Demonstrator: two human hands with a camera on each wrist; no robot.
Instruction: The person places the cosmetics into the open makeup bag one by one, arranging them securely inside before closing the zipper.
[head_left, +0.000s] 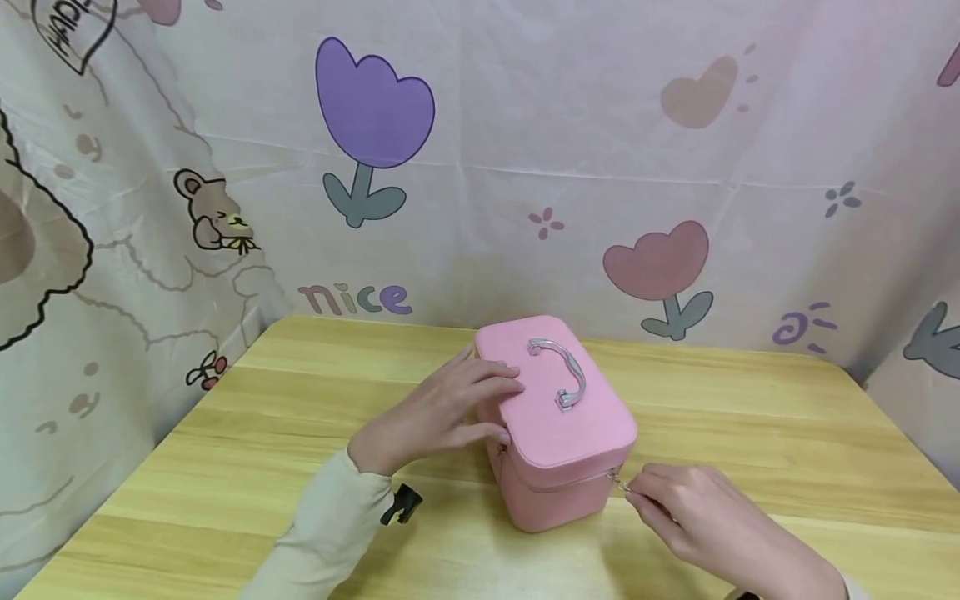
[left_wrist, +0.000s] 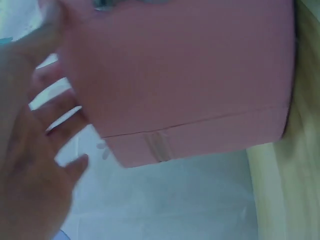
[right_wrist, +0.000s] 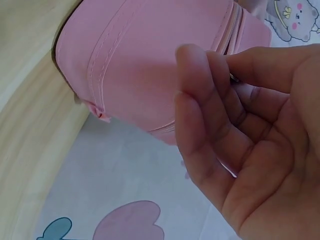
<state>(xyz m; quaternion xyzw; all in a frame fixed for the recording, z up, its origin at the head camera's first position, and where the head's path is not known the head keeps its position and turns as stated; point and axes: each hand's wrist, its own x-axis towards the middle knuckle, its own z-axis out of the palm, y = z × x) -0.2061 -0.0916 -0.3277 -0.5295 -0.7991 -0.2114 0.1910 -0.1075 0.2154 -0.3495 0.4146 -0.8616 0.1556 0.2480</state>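
Observation:
A pink box-shaped case (head_left: 558,504) with a silver handle (head_left: 573,367) on its lid stands upright on the wooden table. My left hand (head_left: 450,408) rests on the lid's left edge, fingers spread over the top and side. At the case's near right corner my right hand (head_left: 697,508) pinches the small metal zipper pull (head_left: 619,482) between thumb and finger. In the right wrist view the zipper seam (right_wrist: 229,31) runs up to those fingertips, which hide most of the pull. The left wrist view shows the left fingers (left_wrist: 62,107) along the side of the case (left_wrist: 190,75).
The wooden table (head_left: 300,400) spreads out around the case. Behind it hangs a printed cloth (head_left: 510,125) with flowers and bears, reaching down to the table's back edge. A small black piece (head_left: 402,504) sticks out at the left sleeve cuff.

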